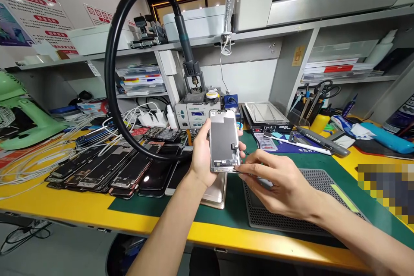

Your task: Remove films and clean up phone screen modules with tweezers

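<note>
A phone screen [223, 140], its dark metal back with flex cable and silvery border facing me, stands tilted up in my left hand [203, 153]. The left thumb lies along its left edge and the fingertips show at the right edge. My right hand [278, 181] comes from the right, thumb and forefinger pinched together at the screen's lower right corner; whether they hold a thin film there is too small to tell. Under the left wrist lies a pale gold tablet-like panel [215, 194]. Below the right hand is a black perforated mat [291, 220].
Stacked phone screens [103, 168] fill the left of the bench, beside tangled white cables [97, 138]. A hot-air station [197, 114] with a looping black hose [110, 64] stands behind. A heating plate [267, 116], a toothbrush-like white brush [297, 144] and a grey pen-shaped tool [323, 141] lie at right.
</note>
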Motion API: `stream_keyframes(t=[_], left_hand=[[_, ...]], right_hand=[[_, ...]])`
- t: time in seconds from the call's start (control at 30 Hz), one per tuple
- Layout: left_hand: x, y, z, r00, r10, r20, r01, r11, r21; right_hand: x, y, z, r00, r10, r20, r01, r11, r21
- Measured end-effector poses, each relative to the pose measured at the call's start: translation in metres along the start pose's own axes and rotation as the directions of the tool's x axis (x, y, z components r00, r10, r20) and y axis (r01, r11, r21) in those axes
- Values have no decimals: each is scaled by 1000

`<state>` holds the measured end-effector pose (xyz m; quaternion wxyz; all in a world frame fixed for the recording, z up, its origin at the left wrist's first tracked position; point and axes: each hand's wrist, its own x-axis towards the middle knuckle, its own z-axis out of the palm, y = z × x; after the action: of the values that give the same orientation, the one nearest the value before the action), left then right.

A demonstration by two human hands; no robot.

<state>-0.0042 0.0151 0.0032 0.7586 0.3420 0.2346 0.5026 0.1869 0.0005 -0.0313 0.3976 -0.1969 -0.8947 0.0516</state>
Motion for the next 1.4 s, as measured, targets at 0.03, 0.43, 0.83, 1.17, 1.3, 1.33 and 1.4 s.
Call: stream_keyframes(t=[0.03,0.43,0.83,1.17,1.3,1.33,1.4], left_hand=[[0,0,0,1000,1,-2,-1,1000,-3],[2,-4,-2,1000,29,4,-29,999,-16],[5,-6,-6,999,31,7,-31,997,-75],[5,-6,-8,999,17,29,-15,996,-93],[5,-6,-8,999,13,42,-10,998,-69],[5,-6,-7,999,13,45,-10,998,-65],[5,-6,-7,999,11,50,-8,998,-63]], right_hand=[[0,0,1,1000,2,-1,-2,1000,-3],[-3,3,1,998,-55,-10,54,997,-59],[-1,2,4,996,-77,-46,75,997,-34],[0,0,5,995,-83,-61,84,997,-1],[-1,0,6,994,-92,-57,90,995,-31],[-1,0,7,994,-94,-57,92,995,-39],[-2,0,7,993,-98,-61,95,994,-62]])
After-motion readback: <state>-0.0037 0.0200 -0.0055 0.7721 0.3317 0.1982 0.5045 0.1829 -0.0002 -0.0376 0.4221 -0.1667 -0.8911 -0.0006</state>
